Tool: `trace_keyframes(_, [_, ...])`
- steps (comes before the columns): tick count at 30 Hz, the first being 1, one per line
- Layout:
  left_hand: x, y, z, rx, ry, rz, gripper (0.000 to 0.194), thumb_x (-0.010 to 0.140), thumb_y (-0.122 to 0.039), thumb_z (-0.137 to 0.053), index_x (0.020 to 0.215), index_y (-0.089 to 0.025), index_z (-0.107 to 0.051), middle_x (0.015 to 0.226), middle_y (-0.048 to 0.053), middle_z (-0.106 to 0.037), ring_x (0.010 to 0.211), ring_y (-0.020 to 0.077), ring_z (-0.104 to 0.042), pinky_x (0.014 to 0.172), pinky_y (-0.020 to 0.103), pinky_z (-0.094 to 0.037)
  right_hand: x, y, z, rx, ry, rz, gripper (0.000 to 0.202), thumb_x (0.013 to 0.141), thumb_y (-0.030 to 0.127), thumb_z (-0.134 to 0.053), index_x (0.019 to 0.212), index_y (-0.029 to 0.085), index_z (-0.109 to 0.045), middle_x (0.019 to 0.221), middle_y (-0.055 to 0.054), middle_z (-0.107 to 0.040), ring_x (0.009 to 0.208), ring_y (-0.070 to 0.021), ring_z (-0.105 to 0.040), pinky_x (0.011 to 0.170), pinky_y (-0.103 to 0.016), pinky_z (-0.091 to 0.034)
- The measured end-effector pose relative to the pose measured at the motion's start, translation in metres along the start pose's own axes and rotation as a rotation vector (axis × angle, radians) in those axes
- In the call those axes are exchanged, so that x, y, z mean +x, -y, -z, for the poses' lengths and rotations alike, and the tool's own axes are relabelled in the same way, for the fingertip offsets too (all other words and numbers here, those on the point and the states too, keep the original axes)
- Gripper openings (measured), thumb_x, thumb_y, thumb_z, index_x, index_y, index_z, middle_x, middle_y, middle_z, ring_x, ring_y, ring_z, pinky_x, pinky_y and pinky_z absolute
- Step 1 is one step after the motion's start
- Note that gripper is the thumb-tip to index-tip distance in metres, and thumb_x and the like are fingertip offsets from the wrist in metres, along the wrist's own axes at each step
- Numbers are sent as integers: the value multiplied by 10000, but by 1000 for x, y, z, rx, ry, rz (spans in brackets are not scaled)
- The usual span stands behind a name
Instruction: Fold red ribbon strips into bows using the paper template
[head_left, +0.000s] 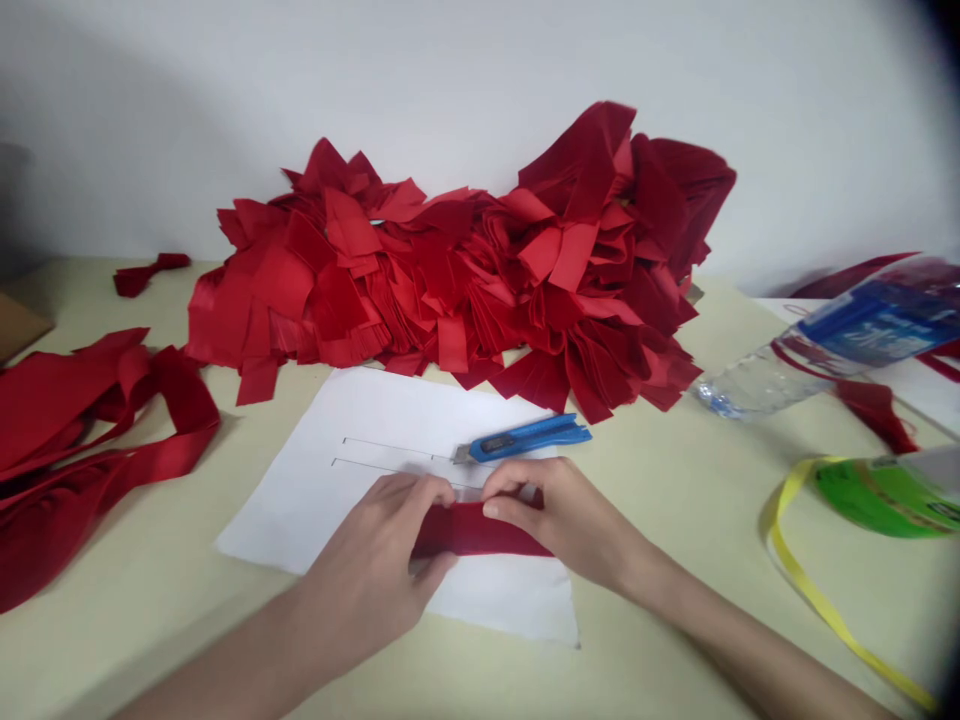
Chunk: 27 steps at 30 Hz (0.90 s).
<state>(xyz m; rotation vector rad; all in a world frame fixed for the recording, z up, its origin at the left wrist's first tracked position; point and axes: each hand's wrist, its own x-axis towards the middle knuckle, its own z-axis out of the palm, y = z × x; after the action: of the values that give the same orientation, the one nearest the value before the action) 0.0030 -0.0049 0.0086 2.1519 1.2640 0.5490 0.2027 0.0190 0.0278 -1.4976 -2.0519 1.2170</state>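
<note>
A dark red ribbon piece lies across a white paper sheet in front of me. My left hand grips its left end, thumb at the lower edge and fingers at the upper edge. With thumb and fingers pinched, my right hand holds the ribbon's upper edge toward the right. Just beyond my hands, a blue utility knife rests on the paper with its blade pointing left. Thin drawn lines with end marks show on the sheet. My palms hide parts of the ribbon.
Behind the paper rises a large heap of cut red ribbon pieces. Long red ribbon lies loosely at left. On the right are a clear plastic bottle on its side, a green-labelled roll and a yellow strip.
</note>
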Motion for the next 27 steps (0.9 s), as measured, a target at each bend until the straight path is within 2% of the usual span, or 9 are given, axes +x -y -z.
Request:
trace_keyframes(4, [-2, 0, 0, 8, 12, 20, 272, 735, -119, -547, 970, -226, -461, 957, 31, -613, 946, 220, -526, 791, 378, -453, 2, -4, -8, -101, -40, 19, 153, 832, 254, -530, 760, 202, -655, 679, 20, -618, 602, -111, -503, 590, -242, -373])
trace_keyframes(8, [-3, 1, 0, -7, 5, -22, 289, 746, -127, -552, 1002, -240, -478, 979, 21, -615, 968, 216, -522, 821, 379, -442, 1, -1, -10, -151, -37, 10, 150, 826, 236, -525, 754, 211, -654, 694, 24, -626, 603, -113, -504, 598, -242, -381])
trace_keyframes(17, [-2, 2, 0, -12, 3, -72, 279, 760, -136, -543, 1017, -243, -524, 991, 27, -625, 967, 225, -531, 837, 398, -436, 1, 2, -13, -170, -84, 65, 133, 800, 176, -546, 766, 225, -664, 789, 25, -656, 679, -124, -552, 643, -242, -403])
trace_keyframes(23, [-3, 3, 1, -3, -13, -85, 272, 753, -117, -543, 1001, -228, -542, 989, 31, -628, 988, 220, -529, 851, 389, -446, 1, -1, -18, -164, -112, 74, 136, 796, 156, -562, 761, 243, -661, 761, 52, -643, 677, -111, -541, 647, -237, -398])
trace_keyframes(27, [-1, 3, 0, 3, -12, -97, 260, 732, -105, -567, 964, -222, -560, 972, 10, -646, 990, 203, -534, 921, 381, -420, 2, -2, -18, -170, -119, 73, 117, 794, 159, -573, 770, 242, -652, 745, 61, -639, 657, -103, -533, 641, -236, -393])
